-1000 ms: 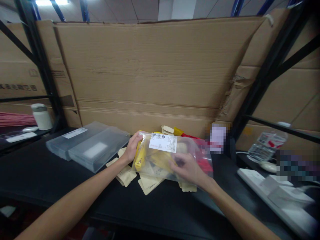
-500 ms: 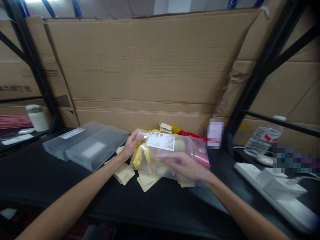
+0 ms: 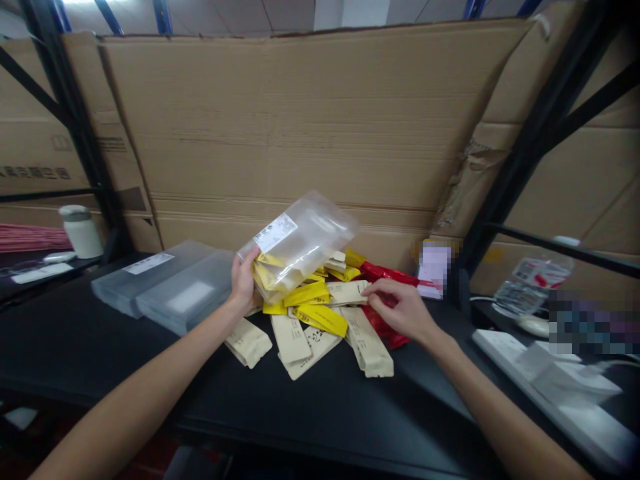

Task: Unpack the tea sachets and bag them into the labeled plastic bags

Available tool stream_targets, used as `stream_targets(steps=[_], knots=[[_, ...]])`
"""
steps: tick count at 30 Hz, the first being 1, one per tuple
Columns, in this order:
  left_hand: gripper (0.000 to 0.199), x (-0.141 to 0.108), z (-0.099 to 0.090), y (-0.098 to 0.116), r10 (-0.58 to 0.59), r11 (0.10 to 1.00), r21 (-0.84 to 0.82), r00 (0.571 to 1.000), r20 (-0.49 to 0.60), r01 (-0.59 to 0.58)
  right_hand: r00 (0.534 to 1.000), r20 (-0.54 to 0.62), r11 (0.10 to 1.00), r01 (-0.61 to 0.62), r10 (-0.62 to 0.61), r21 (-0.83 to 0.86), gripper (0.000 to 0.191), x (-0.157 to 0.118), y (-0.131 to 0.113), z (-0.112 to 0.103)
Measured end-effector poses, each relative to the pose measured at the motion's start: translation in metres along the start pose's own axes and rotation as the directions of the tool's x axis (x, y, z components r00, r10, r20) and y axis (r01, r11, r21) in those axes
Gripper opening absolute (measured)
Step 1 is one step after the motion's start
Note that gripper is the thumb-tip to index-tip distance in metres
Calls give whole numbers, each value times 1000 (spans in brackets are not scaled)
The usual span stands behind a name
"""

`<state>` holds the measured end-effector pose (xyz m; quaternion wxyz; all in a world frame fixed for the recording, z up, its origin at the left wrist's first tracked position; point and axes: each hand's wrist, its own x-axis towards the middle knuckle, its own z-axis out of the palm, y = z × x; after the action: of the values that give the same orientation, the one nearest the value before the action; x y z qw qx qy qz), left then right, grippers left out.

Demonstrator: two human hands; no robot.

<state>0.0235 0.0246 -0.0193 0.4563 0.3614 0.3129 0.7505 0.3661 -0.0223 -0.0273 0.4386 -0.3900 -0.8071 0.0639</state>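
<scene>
A clear plastic bag point(image 3: 320, 223) with a white printed label is tilted up in my left hand point(image 3: 243, 277), whose fingers are closed on its left edge. Below the bag lies a loose pile of small packets. Some are yellow point(image 3: 320, 319), others cream-coloured, such as the folded one point(image 3: 373, 347) at the front right. My right hand point(image 3: 400, 308) is at the pile's right side, thumb and finger pinched at the end of a cream packet point(image 3: 345, 292). Red packets point(image 3: 387, 328) lie behind and under that hand, partly covered.
Two translucent plastic cases point(image 3: 187, 290) lie on the black table point(image 3: 225, 407) at left. At right are a white power strip point(image 3: 540, 393) with plugs and a water bottle point(image 3: 533, 280). A cardboard wall point(image 3: 300, 127) closes the back, and a white cup point(image 3: 81, 232) stands far left.
The bag has swung up and left in my left hand, uncovering the pile. My right hand has left the bag and moved to a cream packet at the right.
</scene>
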Motion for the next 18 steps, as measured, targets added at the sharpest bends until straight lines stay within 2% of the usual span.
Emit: stream_targets(steps=[2, 4, 6, 9, 12, 14, 16, 18], knots=[[45, 0, 0, 0, 30, 1000, -3, 999, -42, -30, 980, 169, 993, 111, -105, -28, 18, -2, -17, 9], [46, -1, 0, -2, 44, 999, 6, 997, -67, -44, 951, 258, 982, 186, -169, -41, 31, -2, -33, 17], [47, -2, -1, -6, 47, 999, 23, 996, -73, -46, 928, 329, 979, 199, -173, -48, 42, -2, -44, 23], [47, -3, -4, -13, 49, 998, 54, 997, -67, -45, 905, 394, 983, 182, -164, -9, 29, -2, -49, 27], [45, -3, -7, -16, 56, 996, 74, 997, -56, -51, 937, 333, 993, 82, -106, 85, 14, -2, -44, 25], [43, -1, -8, -16, 62, 995, 75, 997, -51, -58, 969, 247, 970, -85, 26, 230, 10, -1, -38, 19], [43, 0, -8, -16, 65, 996, 68, 997, -43, -62, 966, 106, 843, -258, 237, 472, 14, 1, -31, 12], [44, -1, -7, -14, 60, 996, 61, 998, -30, -58, 897, -55, 673, -286, 438, 682, 21, 5, -24, 5]])
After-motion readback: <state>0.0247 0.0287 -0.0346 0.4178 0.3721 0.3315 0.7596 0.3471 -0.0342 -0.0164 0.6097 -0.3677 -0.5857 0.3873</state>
